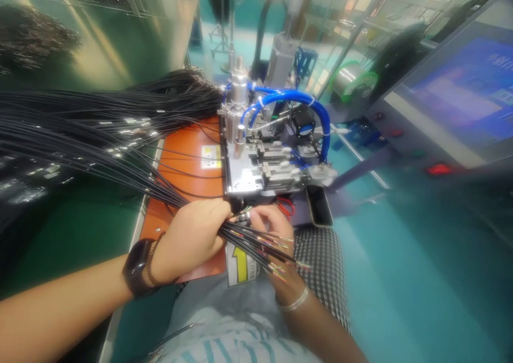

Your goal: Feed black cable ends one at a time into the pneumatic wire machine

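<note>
My left hand (202, 225) is closed around a bundle of black cables (250, 240). Their stripped ends, with thin coloured wires (276, 269), fan out to the right below my right hand (274, 221). The fingers of that hand are curled and pinched together beside a small silver metal piece (243, 217), just under the front of a bench machine (256, 165). What lies between its fingertips is too small and blurred to name. From my left hand the cables run back to the left, over the orange bench top (186, 162).
A large heap of black cables (172, 98) covers the left side. Blue air hoses (316, 112) arch over the machine. A phone (319, 205) and red-handled tool (286, 207) lie at its right front. A screen cabinet (452, 95) stands right, with a green-rimmed spool (352, 82) behind.
</note>
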Motion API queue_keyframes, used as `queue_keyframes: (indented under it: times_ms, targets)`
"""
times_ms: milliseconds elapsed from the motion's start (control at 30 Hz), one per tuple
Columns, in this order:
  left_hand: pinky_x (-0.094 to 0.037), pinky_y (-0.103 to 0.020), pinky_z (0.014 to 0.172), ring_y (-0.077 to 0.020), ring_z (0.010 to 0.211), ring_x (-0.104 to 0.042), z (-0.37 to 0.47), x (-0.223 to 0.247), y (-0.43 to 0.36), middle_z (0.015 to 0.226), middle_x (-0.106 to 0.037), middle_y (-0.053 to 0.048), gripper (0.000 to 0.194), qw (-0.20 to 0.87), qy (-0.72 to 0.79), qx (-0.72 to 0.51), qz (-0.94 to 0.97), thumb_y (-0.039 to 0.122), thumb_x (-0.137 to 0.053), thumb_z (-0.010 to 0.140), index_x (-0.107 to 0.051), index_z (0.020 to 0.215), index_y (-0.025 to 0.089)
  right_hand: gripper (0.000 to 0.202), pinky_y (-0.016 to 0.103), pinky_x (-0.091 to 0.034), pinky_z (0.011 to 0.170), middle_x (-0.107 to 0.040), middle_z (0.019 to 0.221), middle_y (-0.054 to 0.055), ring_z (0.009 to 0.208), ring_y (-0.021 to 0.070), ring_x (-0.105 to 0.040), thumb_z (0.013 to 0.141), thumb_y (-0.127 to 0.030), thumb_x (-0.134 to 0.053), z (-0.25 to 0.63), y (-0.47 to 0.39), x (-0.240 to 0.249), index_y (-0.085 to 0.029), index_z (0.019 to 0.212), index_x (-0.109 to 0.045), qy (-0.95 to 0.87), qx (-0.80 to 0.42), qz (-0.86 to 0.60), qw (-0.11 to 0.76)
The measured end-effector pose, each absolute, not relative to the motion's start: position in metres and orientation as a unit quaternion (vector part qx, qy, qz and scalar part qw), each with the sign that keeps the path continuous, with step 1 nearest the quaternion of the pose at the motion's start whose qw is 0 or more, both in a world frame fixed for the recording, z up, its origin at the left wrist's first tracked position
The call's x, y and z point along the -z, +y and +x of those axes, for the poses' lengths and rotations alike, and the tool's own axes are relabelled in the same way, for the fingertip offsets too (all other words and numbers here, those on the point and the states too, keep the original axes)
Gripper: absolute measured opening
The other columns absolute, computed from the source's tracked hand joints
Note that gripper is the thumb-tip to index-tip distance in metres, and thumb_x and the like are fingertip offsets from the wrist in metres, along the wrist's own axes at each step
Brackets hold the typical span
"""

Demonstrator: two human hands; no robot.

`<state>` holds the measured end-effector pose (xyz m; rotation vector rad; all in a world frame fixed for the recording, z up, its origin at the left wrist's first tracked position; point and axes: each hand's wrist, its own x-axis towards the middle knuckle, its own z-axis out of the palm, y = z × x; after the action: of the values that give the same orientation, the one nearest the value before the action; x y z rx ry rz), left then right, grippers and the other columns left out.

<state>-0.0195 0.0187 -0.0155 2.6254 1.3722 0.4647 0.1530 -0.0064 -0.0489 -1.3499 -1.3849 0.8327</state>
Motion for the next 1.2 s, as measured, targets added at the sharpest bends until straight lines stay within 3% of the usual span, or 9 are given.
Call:
queue_keyframes:
  times_ms: [267,400,533,633,867,1200]
  targets:
    - [-0.036,-0.029,0.062,-0.0174,0.071,-0.050,-0.019,0.019,0.022,0.074,-0.055,-0.002,0.010,0.017,0.413,-0.135,0.901,0.010,-0.049,0.079,-0.050,0.074,0.019,0.016,0.039,-0.045,0.080,-0.068,0.089,0.005,0.086,0.0229,-0.057,0.089,-0.020,-0.051,0.162,-0.001,0.037,-0.027,0.089,-0.066,-0.689,-0.320,-0.472,0.448]
    - [-0.032,-0.031,0.061,-0.0179,0.069,-0.047,-0.021,0.014,0.029,0.072,-0.053,-0.002,0.020,-0.036,0.327,-0.102,0.939,0.013,-0.042,0.088,-0.053,0.073,0.019,0.012,0.039,-0.039,0.082,-0.068,0.088,0.004,0.089,0.0223,-0.053,0.089,-0.021,-0.053,0.174,0.010,0.035,-0.024,0.090,-0.064,-0.813,-0.257,-0.420,0.311]
    - [-0.037,-0.031,0.064,-0.0175,0.074,-0.051,-0.022,0.012,0.034,0.085,-0.058,-0.002,0.019,0.016,0.349,-0.064,0.935,0.013,-0.044,0.088,-0.059,0.094,0.022,0.015,0.035,-0.036,0.080,-0.065,0.081,0.002,0.085,0.0188,-0.051,0.091,-0.026,-0.051,0.178,0.015,0.047,-0.021,0.081,-0.062,-0.789,-0.223,-0.486,0.302]
    - [-0.041,-0.032,0.070,-0.0189,0.083,-0.054,-0.023,0.017,0.034,0.098,-0.060,-0.003,0.033,0.033,0.360,-0.065,0.930,0.012,-0.043,0.087,-0.055,0.116,0.024,0.019,0.031,-0.038,0.076,-0.062,0.078,0.002,0.081,0.0171,-0.052,0.091,-0.029,-0.049,0.179,0.015,0.057,-0.019,0.078,-0.060,-0.711,-0.279,-0.552,0.335]
    - [-0.041,-0.034,0.070,-0.0217,0.084,-0.054,-0.024,0.033,0.037,0.096,-0.061,-0.008,0.033,-0.024,0.327,-0.097,0.940,0.011,-0.039,0.088,-0.058,0.115,0.018,0.018,0.025,-0.041,0.065,-0.056,0.076,-0.001,0.071,0.0135,-0.052,0.087,-0.034,-0.052,0.191,0.021,0.065,-0.019,0.079,-0.056,-0.564,-0.568,-0.509,0.316]
    - [-0.039,-0.034,0.069,-0.0202,0.081,-0.051,-0.023,0.024,0.032,0.094,-0.058,-0.006,0.044,-0.003,0.335,-0.064,0.940,0.013,-0.041,0.089,-0.051,0.127,0.032,0.014,0.023,-0.039,0.058,-0.052,0.067,-0.004,0.062,0.0108,-0.049,0.080,-0.029,-0.056,0.186,0.022,0.064,-0.018,0.071,-0.054,-0.482,-0.621,-0.516,0.339]
